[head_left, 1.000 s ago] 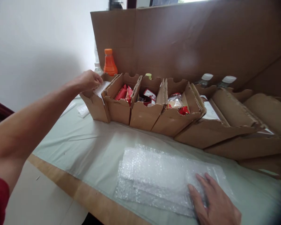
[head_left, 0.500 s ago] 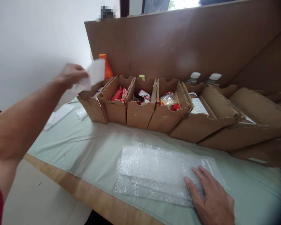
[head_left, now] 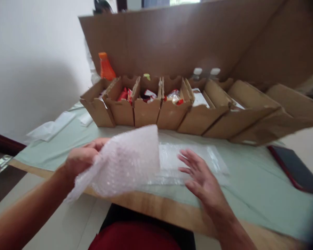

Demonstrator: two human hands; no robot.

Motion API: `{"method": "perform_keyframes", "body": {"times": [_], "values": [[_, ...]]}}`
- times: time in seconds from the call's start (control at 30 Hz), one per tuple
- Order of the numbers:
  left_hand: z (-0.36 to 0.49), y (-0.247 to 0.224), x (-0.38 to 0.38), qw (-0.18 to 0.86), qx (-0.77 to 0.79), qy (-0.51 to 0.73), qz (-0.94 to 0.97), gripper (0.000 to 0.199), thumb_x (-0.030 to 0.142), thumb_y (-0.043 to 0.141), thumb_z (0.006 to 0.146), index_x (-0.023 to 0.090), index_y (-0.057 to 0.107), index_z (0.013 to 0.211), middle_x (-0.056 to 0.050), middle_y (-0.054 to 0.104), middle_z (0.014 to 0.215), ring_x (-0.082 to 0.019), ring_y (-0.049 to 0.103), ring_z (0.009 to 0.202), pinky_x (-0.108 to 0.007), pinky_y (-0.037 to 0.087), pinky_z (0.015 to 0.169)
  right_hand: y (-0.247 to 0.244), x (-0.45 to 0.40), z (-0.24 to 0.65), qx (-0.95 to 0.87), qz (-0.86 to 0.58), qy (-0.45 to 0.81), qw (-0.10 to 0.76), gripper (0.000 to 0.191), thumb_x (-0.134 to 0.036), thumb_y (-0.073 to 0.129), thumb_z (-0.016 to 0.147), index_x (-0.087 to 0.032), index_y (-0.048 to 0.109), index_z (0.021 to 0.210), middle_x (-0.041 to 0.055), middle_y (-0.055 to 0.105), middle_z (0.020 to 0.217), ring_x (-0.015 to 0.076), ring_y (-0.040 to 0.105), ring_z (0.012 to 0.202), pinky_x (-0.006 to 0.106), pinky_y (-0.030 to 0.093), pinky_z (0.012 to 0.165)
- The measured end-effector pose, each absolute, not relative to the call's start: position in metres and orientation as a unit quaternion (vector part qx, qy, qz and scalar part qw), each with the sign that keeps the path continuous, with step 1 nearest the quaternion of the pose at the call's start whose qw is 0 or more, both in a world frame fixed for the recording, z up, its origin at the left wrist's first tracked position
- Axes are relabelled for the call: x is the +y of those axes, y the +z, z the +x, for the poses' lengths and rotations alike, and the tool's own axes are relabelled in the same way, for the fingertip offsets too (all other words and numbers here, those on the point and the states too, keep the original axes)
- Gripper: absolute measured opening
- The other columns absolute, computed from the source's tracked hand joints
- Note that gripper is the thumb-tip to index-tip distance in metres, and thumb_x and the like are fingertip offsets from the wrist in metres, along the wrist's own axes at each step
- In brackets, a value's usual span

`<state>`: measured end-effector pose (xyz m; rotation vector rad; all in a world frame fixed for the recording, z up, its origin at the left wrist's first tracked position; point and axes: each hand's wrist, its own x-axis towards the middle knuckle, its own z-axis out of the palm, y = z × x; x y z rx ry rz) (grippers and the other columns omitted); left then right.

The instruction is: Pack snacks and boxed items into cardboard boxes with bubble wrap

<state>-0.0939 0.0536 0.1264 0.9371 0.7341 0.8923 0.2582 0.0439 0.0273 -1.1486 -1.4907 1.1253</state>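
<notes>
A sheet-like bubble wrap bag (head_left: pixel 130 163) hangs from my left hand (head_left: pixel 85 156), whose fingers and thumb pinch it at its left side. It is tilted and covers part of the flat bubble wrap bags (head_left: pixel 169 156) lying on the table. My right hand (head_left: pixel 200 173) hovers just over the right part of those flat bags, fingers spread, with nothing in it. The right fingers are apart from the bag in my left hand.
Cardboard bins (head_left: pixel 146 116) stand in a row behind, holding red packets (head_left: pixel 125 94) and other packs. Behind them are an orange bottle (head_left: pixel 106 67) and a tall cardboard panel (head_left: pixel 156 38). A dark red-edged notebook-like object (head_left: pixel 297 170) lies right. White sheets (head_left: pixel 52 126) lie left.
My left hand has come down and right from beside the leftmost bin, bringing the bubble wrap bag over the table's front. My right hand has lifted off the flat bags. The view has shifted.
</notes>
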Motion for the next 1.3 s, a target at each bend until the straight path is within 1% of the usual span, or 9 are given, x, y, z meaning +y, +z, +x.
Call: {"method": "perform_keyframes", "body": {"times": [0.13, 0.27, 0.4, 0.57, 0.8, 0.93, 1.07, 1.17, 1.3], "values": [[-0.048, 0.08, 0.039, 0.842, 0.289, 0.285, 0.356, 0.026, 0.027, 0.083, 0.06, 0.015, 0.08, 0.083, -0.004, 0.076, 0.072, -0.016, 0.067, 0.056, -0.022, 0.052, 0.053, 0.031, 0.026, 0.219, -0.469, -0.339, 0.699, 0.421, 0.095, -0.07, 0.087, 0.065, -0.026, 0.056, 0.143, 0.0128, 0.068, 0.136, 0.0321, 0.066, 0.122, 0.044, 0.056, 0.099], [-0.037, 0.053, 0.034, 0.813, 0.335, 0.334, 0.34, 0.042, 0.062, 0.073, 0.077, 0.021, 0.078, 0.084, -0.007, 0.077, 0.075, -0.026, 0.075, 0.073, -0.033, 0.059, 0.063, 0.021, 0.02, 0.215, -0.363, -0.419, 0.676, 0.486, 0.054, -0.052, 0.092, 0.066, -0.022, 0.074, 0.107, 0.0048, 0.078, 0.102, 0.021, 0.073, 0.091, 0.034, 0.06, 0.087], [-0.04, 0.04, 0.03, 0.791, 0.346, 0.372, 0.341, 0.078, 0.092, 0.056, 0.073, 0.019, 0.078, 0.092, -0.011, 0.078, 0.082, -0.033, 0.076, 0.094, -0.04, 0.061, 0.076, 0.012, 0.02, 0.228, -0.342, -0.469, 0.623, 0.525, 0.048, -0.049, 0.094, 0.064, -0.023, 0.077, 0.1, 0.004, 0.079, 0.1, 0.0195, 0.072, 0.087, 0.032, 0.061, 0.083], [-0.04, 0.025, 0.027, 0.678, 0.472, 0.393, 0.404, 0.035, 0.051, 0.088, 0.074, 0.022, 0.079, 0.091, -0.005, 0.079, 0.087, -0.021, 0.073, 0.08, -0.031, 0.059, 0.072, 0.003, 0.006, 0.239, -0.431, -0.488, 0.549, 0.524, 0.036, -0.043, 0.085, 0.081, -0.025, 0.076, 0.111, 0.0038, 0.079, 0.105, 0.0205, 0.073, 0.095, 0.034, 0.061, 0.087], [-0.056, 0.075, 0.029, 0.454, 0.432, 0.468, 0.623, 0.012, 0.04, 0.076, 0.092, 0.028, 0.077, 0.092, -0.003, 0.076, 0.101, -0.022, 0.071, 0.098, -0.035, 0.058, 0.084, 0.047, -0.011, 0.244, -0.615, -0.395, 0.386, 0.563, 0.016, -0.028, 0.076, 0.091, -0.031, 0.071, 0.106, 0.0018, 0.075, 0.109, 0.0215, 0.072, 0.099, 0.036, 0.061, 0.082], [-0.039, 0.119, 0.047, 0.262, 0.374, 0.506, 0.732, 0.004, 0.035, 0.073, 0.093, 0.032, 0.074, 0.093, 0.0, 0.074, 0.114, -0.025, 0.069, 0.11, -0.043, 0.058, 0.093, 0.075, 0.003, 0.251, -0.591, -0.453, 0.087, 0.662, 0.012, -0.039, 0.061, 0.1, -0.028, 0.066, 0.095, 0.0067, 0.071, 0.121, 0.0293, 0.069, 0.11, 0.052, 0.057, 0.092], [-0.022, 0.097, 0.084, 0.094, 0.321, 0.461, 0.822, 0.018, 0.012, 0.064, 0.091, 0.029, 0.069, 0.088, 0.001, 0.072, 0.119, -0.026, 0.065, 0.122, -0.052, 0.052, 0.106, 0.045, 0.005, 0.287, -0.609, -0.556, -0.103, 0.557, 0.022, -0.031, 0.069, 0.092, -0.024, 0.062, 0.111, 0.0149, 0.063, 0.134, 0.0354, 0.063, 0.124, 0.062, 0.05, 0.105], [-0.026, 0.05, 0.106, 0.061, 0.326, 0.355, 0.874, 0.026, 0.001, 0.057, 0.082, 0.025, 0.068, 0.088, -0.005, 0.072, 0.125, -0.03, 0.063, 0.125, -0.053, 0.052, 0.102, 0.006, -0.012, 0.319, -0.62, -0.65, -0.029, 0.438, 0.029, -0.027, 0.066, 0.093, -0.018, 0.064, 0.12, 0.0187, 0.062, 0.137, 0.0348, 0.062, 0.126, 0.06, 0.05, 0.106], [-0.039, 0.013, 0.11, 0.112, 0.349, 0.294, 0.883, 0.04, -0.005, 0.05, 0.071, 0.022, 0.069, 0.093, -0.01, 0.071, 0.129, -0.032, 0.062, 0.127, -0.057, 0.05, 0.103, -0.004, -0.027, 0.325, -0.636, -0.637, 0.015, 0.436, 0.026, -0.022, 0.066, 0.092, -0.02, 0.067, 0.118, 0.0134, 0.069, 0.13, 0.0296, 0.067, 0.12, 0.051, 0.053, 0.104]]}}
